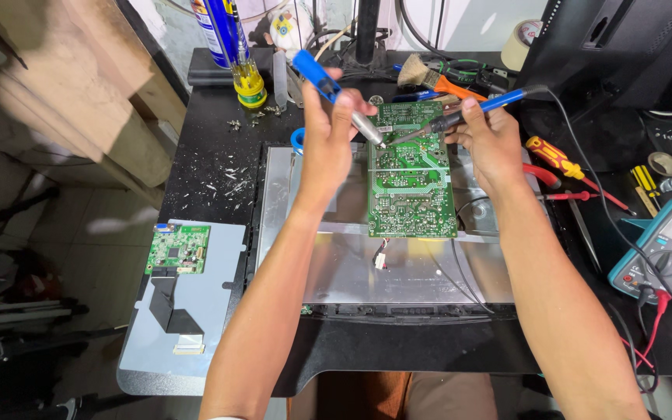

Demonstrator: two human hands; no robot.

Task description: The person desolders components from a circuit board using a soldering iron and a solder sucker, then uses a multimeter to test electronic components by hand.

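Observation:
A green circuit board [411,183] lies solder side up on a grey metal panel [398,264]. My left hand [327,128] grips a blue desoldering pump [334,95], whose silver tip points down at the board's upper left part. My right hand [491,140] holds a blue-handled soldering iron [472,114], its tip touching the board right beside the pump's tip. Both tips meet near the board's top edge.
A smaller green board [178,249] with a black ribbon cable lies on a grey plate at the left. A multimeter [663,249] with red leads sits at the right, next to red and yellow screwdrivers [558,159]. A brush [433,78], a spray can [219,31] and tape [521,43] stand behind.

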